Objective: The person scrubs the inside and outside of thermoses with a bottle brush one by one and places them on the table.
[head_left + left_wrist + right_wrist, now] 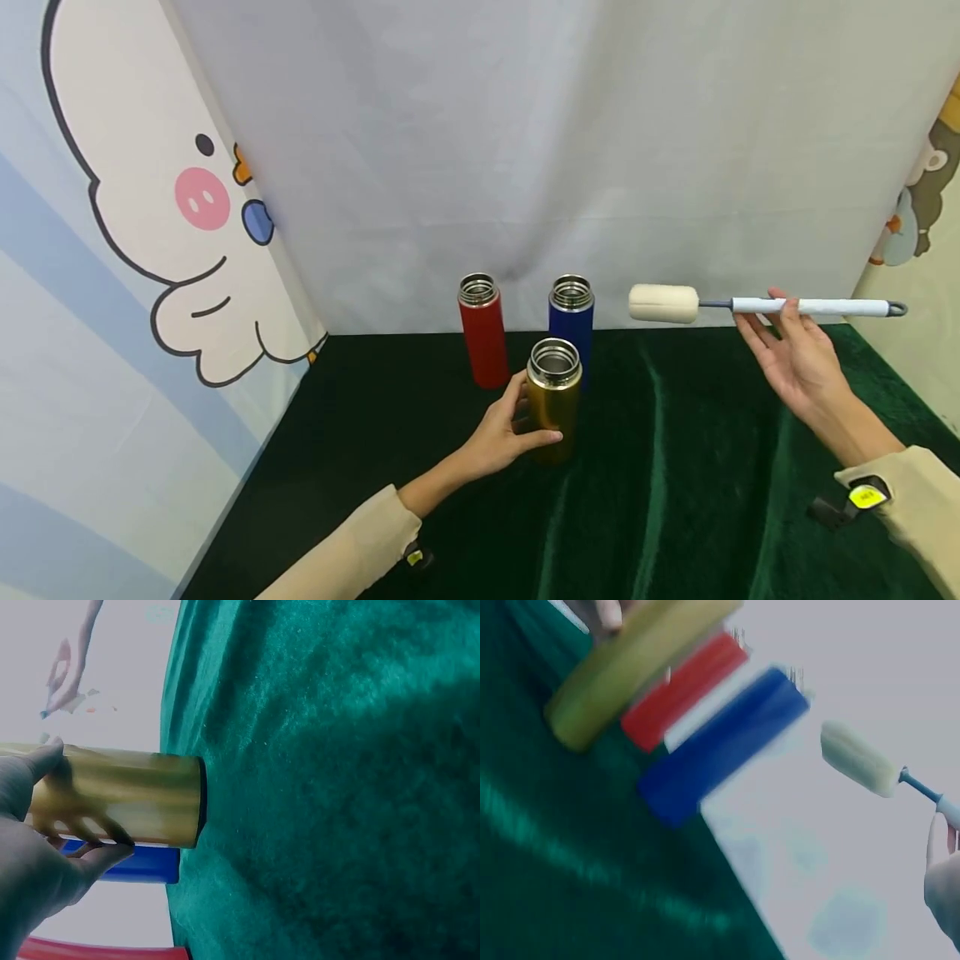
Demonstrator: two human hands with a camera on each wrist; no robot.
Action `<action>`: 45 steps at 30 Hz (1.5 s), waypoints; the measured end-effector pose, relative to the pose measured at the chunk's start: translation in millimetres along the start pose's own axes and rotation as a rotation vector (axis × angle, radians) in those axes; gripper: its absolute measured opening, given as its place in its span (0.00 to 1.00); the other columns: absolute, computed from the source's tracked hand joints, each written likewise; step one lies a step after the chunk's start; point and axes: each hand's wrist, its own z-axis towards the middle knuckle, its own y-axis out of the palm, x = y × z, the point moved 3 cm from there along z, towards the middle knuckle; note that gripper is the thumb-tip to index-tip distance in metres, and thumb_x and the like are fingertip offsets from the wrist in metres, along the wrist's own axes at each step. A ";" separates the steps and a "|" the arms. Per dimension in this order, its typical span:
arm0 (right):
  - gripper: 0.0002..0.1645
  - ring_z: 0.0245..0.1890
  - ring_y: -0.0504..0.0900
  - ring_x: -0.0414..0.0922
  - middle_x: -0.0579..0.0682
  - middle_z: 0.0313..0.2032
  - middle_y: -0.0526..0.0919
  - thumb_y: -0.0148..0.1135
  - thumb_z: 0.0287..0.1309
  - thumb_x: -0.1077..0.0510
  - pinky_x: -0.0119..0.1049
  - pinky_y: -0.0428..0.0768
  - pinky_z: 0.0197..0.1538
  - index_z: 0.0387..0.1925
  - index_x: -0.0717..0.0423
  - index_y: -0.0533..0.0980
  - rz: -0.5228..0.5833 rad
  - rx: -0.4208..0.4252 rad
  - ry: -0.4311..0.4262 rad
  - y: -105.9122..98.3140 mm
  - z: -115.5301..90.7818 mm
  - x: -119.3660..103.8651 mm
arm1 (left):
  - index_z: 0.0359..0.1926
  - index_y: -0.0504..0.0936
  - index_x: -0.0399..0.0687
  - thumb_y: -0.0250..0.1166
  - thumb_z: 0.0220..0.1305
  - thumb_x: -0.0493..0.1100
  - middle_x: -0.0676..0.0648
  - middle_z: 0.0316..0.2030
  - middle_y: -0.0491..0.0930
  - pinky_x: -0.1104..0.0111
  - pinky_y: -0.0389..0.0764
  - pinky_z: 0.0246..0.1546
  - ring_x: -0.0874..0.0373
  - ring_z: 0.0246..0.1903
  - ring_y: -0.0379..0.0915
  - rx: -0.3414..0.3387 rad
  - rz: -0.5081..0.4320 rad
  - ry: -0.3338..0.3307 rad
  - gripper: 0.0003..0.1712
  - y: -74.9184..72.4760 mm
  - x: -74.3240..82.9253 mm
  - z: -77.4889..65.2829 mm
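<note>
My left hand (495, 435) grips a gold metal bottle (557, 410), thumb on the near side and fingers around the left. The bottle stands upright and lidless, its silver mouth facing up; its base meets the green cloth in the left wrist view. Off to the right, my right hand (804, 371) holds a bottle brush by its white handle (840, 307), between thumb and fingers. The brush lies level in the air, its cream sponge head (663, 303) pointing left. Behind the gold bottle stands a blue bottle (572, 325), partly hidden by it. A red bottle (486, 343) stands to its left.
Dark green velvety cloth (697, 467) with a few creases covers the table. A pale grey curtain (420, 167) rises behind the bottles. Cartoon-printed cloth (127, 250) hangs along the left side, and another printed panel (907, 292) on the right.
</note>
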 end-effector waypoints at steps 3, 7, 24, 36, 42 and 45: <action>0.14 0.57 0.84 0.56 0.56 0.57 0.73 0.48 0.74 0.63 0.51 0.81 0.61 0.58 0.54 0.68 0.009 -0.054 -0.037 20.4 -0.5 7.7 | 0.77 0.50 0.56 0.69 0.67 0.39 0.37 0.69 0.70 0.48 0.79 0.62 0.39 0.67 0.71 0.000 0.005 -0.021 0.47 -1.8 -1.3 -0.1; 0.14 0.55 0.84 0.61 0.59 0.57 0.72 0.45 0.74 0.68 0.56 0.83 0.57 0.56 0.53 0.65 0.014 -0.101 -0.066 48.1 -0.5 17.8 | 0.77 0.49 0.56 0.70 0.66 0.40 0.37 0.69 0.69 0.50 0.79 0.63 0.40 0.67 0.71 -0.020 0.010 -0.017 0.48 -4.6 -4.2 1.5; 0.37 0.53 0.88 0.46 0.53 0.50 0.84 0.49 0.75 0.63 0.36 0.84 0.57 0.78 0.46 0.49 -0.754 -0.325 -0.430 144.4 6.3 68.1 | 0.78 0.45 0.47 0.74 0.63 0.47 0.36 0.72 0.65 0.48 0.74 0.68 0.40 0.69 0.69 -0.131 0.020 0.014 0.55 -5.6 -14.1 8.9; 0.52 0.42 0.89 0.37 0.51 0.44 0.84 0.55 0.68 0.73 0.29 0.86 0.49 0.82 0.51 0.40 -1.272 -0.482 -0.613 204.0 20.1 108.6 | 0.78 0.41 0.49 0.70 0.66 0.38 0.37 0.74 0.64 0.51 0.73 0.69 0.41 0.71 0.67 -0.179 -0.001 -0.034 0.54 -3.8 -20.8 6.3; 0.53 0.44 0.90 0.56 0.65 0.44 0.85 0.63 0.64 0.71 0.26 0.85 0.44 0.82 0.54 0.46 -1.576 -0.456 -0.619 209.7 23.2 125.5 | 0.78 0.43 0.49 0.69 0.66 0.36 0.37 0.74 0.64 0.51 0.73 0.69 0.42 0.71 0.67 -0.187 0.002 -0.053 0.52 -2.4 -21.5 7.2; 0.51 0.43 0.90 0.60 0.65 0.43 0.87 0.64 0.64 0.70 0.24 0.84 0.42 0.81 0.58 0.49 -1.633 -0.460 -0.622 202.9 23.6 132.1 | 0.78 0.43 0.50 0.69 0.66 0.36 0.38 0.74 0.64 0.51 0.73 0.69 0.43 0.71 0.68 -0.191 0.014 -0.054 0.52 -1.6 -20.4 9.2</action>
